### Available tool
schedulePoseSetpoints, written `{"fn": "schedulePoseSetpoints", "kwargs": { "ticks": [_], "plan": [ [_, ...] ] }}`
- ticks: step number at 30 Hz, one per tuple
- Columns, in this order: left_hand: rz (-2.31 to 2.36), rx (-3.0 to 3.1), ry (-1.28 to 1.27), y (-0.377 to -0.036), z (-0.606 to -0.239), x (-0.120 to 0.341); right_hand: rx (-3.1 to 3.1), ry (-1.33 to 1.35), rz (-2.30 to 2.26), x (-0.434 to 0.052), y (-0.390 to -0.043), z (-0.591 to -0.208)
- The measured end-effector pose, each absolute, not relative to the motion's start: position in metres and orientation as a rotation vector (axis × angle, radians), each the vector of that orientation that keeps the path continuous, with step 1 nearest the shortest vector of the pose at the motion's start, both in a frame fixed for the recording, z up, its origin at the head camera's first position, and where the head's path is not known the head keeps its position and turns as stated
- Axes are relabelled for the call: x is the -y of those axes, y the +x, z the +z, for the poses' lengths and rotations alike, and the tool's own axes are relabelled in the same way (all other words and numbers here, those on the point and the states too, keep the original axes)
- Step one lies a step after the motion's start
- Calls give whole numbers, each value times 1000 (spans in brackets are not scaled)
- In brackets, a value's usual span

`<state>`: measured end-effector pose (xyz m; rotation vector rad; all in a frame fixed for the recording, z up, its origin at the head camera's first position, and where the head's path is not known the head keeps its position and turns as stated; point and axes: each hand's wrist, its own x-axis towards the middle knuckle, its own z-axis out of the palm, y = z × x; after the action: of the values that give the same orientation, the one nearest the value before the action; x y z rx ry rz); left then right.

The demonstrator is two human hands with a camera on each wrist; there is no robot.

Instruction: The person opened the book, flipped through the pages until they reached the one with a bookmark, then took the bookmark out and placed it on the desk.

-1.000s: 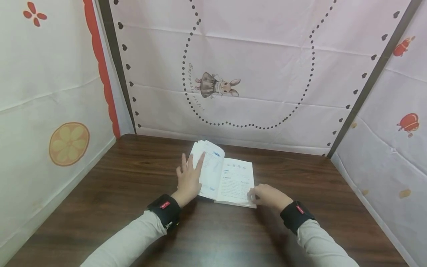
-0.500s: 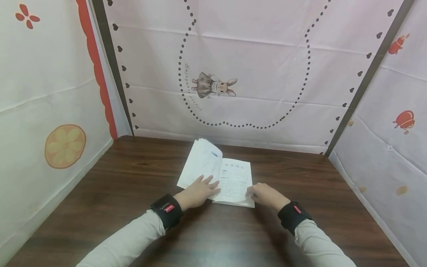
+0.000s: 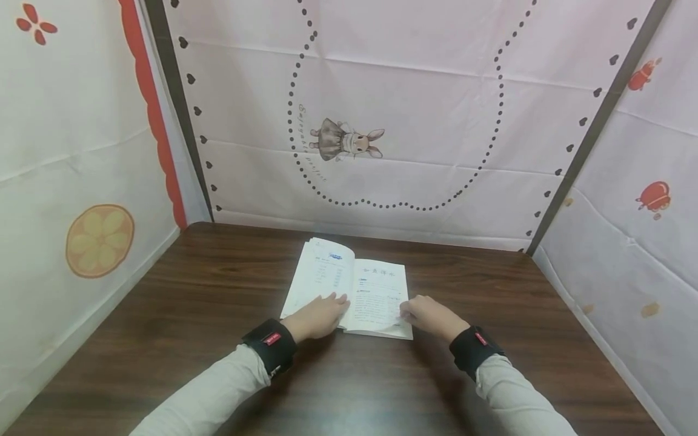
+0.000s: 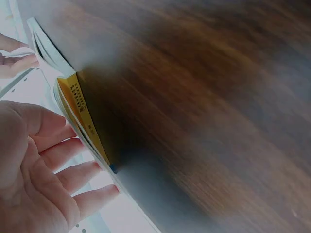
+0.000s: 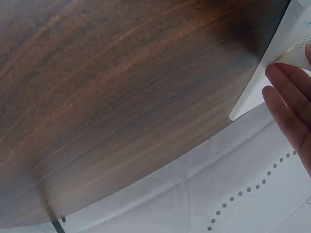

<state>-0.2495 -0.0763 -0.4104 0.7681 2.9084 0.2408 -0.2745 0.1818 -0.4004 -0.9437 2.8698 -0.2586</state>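
Observation:
An open book [image 3: 377, 297] with white printed pages lies on the brown wooden table. My left hand [image 3: 319, 316] rests on the lower part of the left-hand page, fingers extended toward the spine. In the left wrist view, the fingers of my left hand [image 4: 63, 170] are spread along the book's near edge, where a yellow spine [image 4: 85, 114] shows. At the lower right corner my right hand [image 3: 431, 315] pinches a page, whose bottom edge curls up. The right wrist view shows the fingers of my right hand [image 5: 289, 97] against that lifted page [image 5: 294, 57]; the thumb is mostly cut off.
The wooden table [image 3: 349, 387] extends around the book on every side. Behind it hangs a pink-white cloth [image 3: 425, 121] with a rabbit print. Further patterned cloths hang at the left [image 3: 71, 151] and right [image 3: 638, 242].
My left hand has come down from the upper left page to its lower part near the spine, and the left pages lie flatter. The right hand keeps its place at the corner.

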Motion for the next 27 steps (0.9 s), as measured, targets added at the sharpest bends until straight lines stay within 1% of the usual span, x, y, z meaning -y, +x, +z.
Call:
{"fn": "schedulePoseSetpoints", "kwargs": {
  "ticks": [7,13,17,21,27],
  "plan": [
    [234,-2929,785,-252,-410,71,-2925,-928,-197,-184,-275,-394],
    [364,-2900,760,-255,-407,69,-3085,-1194,-26,-178,-275,-384],
    [396,-2877,699,-258,-404,68,-3188,-1334,-11,-173,-273,-379],
    [418,-2897,714,-261,-404,63,-3276,-1444,9,-170,-271,-374],
    [572,-2925,654,-261,-407,55,-3323,-1646,-97,-164,-269,-367]
  ]
}}
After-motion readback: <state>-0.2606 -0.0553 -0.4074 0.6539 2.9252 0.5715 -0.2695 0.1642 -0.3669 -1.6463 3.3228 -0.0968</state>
